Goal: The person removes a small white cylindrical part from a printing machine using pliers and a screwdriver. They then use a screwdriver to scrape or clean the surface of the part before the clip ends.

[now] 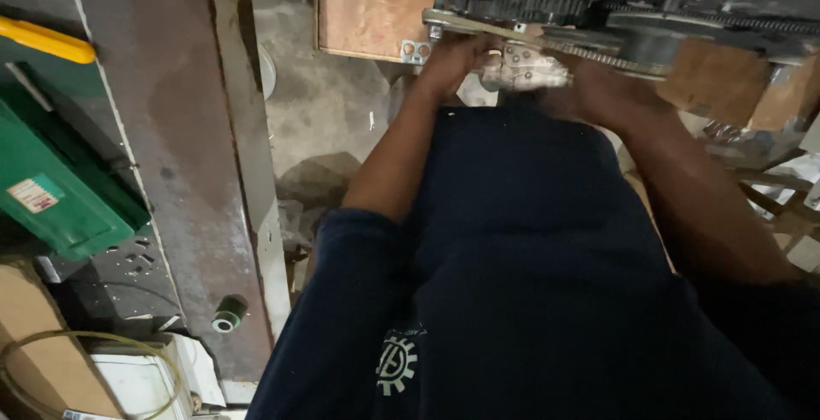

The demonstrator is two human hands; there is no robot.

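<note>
A silvery metal fitting is held at the far machine's underside, between both hands. Left hand is clamped on its left end; right hand, blurred, closure cannot be told. Fitting's long axis runs left-right, beneath the chain.

I saw a rusty steel bench — green toolbox at its edge, small black roller lying on it.

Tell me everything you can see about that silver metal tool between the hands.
The silver metal tool looks like riveted locking pliers, blurred. It lies roughly level under the machine's toothed gear and chain. The left hand is at its left end, the right hand at its right. Its jaws cannot be made out.
</note>
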